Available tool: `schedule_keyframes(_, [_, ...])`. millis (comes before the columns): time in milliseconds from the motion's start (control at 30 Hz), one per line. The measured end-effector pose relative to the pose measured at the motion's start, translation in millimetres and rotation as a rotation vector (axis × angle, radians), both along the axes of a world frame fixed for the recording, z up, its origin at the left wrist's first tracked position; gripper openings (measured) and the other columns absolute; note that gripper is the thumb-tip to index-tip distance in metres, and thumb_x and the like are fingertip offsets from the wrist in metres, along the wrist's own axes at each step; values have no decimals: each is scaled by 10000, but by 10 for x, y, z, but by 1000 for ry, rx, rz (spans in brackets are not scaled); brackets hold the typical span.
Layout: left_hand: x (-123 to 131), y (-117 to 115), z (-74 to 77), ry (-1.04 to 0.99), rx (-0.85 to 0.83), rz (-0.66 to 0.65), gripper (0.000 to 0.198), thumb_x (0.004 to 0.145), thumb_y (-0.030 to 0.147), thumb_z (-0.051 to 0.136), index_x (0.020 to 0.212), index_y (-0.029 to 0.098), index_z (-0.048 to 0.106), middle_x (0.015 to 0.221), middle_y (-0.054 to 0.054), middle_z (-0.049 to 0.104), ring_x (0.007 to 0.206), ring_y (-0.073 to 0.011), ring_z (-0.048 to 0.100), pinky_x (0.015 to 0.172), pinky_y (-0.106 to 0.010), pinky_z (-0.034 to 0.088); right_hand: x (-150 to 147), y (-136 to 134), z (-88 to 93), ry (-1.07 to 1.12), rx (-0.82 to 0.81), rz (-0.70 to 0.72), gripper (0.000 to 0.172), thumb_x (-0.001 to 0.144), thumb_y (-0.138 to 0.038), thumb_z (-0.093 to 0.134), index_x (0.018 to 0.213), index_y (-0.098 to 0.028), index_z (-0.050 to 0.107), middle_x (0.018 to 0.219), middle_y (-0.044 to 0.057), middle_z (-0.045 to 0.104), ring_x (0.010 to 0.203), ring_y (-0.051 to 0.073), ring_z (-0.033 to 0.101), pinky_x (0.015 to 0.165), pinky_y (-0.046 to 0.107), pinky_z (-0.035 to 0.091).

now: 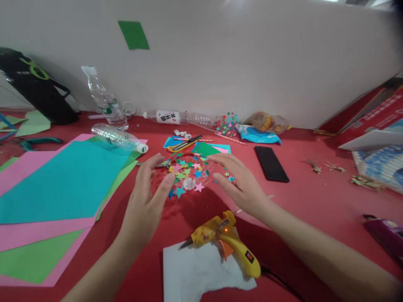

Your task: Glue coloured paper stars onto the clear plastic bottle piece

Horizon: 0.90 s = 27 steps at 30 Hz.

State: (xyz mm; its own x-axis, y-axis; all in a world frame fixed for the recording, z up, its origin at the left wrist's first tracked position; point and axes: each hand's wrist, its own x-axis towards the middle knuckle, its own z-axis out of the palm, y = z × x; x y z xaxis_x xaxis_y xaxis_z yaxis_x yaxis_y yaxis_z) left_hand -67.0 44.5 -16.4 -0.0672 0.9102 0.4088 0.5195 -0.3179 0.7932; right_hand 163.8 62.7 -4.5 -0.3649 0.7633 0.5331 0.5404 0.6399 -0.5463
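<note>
Between my hands sits a clear plastic piece decorated with paper stars (186, 174) in pink, blue and green, with a round clear knob near its middle. My left hand (146, 195) is at its left side, thumb and fingers apart. On the opposite side, my right hand (237, 182) has its fingers stretched toward it. Whether the fingertips touch the plastic, I cannot tell. Scissors (163, 163) lie partly hidden behind the starred piece. Closer to me, a yellow glue gun (220, 235) with a lit orange light rests on a white folded cloth or tissue (182, 272).
Large coloured paper sheets (63, 184) cover the left side, with a plastic bottle (118, 136) on them. Along the wall are a standing bottle (105, 100), a lying bottle (166, 117), a star-covered piece (228, 124) and a blue packet (260, 134). A black phone (271, 163) lies right.
</note>
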Motion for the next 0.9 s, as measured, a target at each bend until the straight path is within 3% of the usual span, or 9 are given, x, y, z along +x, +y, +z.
schedule_keyframes(67, [-4, -10, 15, 79, 35, -10, 331, 935, 394, 518, 1258, 324, 541, 1438, -45, 482, 1369, -273, 424, 1132, -507, 376, 1, 17, -10, 13, -51, 17, 317, 1011, -295, 434, 1314, -254, 516, 1317, 62, 593, 1236, 190, 527, 1031, 403, 448])
schedule_keyframes(167, [45, -57, 65, 271, 186, -33, 236, 929, 312, 535, 1146, 333, 626, 1544, -4, 345, 1437, -288, 315, 1172, -538, 301, -17, 2, -5, -68, 82, 22, 298, 1010, -295, 430, 1270, -247, 568, 1352, 72, 562, 1295, 214, 461, 1090, 450, 388])
schedule_keyframes(333, [116, -96, 95, 466, 333, -86, 330, 898, 235, 571, 1204, 350, 621, 1603, 18, 231, 1454, -339, 269, 1162, -605, 285, -57, -58, 26, -292, 227, 27, 344, 979, -368, 492, 1268, -214, 600, 1481, 112, 436, 1387, 282, 306, 1133, 518, 325])
schedule_keyframes(667, [99, -141, 150, 463, 412, -130, 255, 878, 215, 572, 1070, 362, 656, 1582, 53, 272, 1416, -335, 339, 1115, -642, 342, -54, -69, 35, -315, 227, 31, 363, 963, -402, 511, 1265, -215, 583, 1483, 121, 429, 1383, 293, 307, 1116, 546, 347])
schedule_keyframes(900, [56, -120, 148, 364, 309, -80, 222, 913, 252, 535, 1066, 341, 669, 1524, 18, 380, 1379, -314, 399, 1125, -592, 345, -25, -56, 20, -229, 187, 26, 373, 968, -367, 522, 1310, -220, 541, 1462, 105, 453, 1359, 256, 359, 1123, 506, 336])
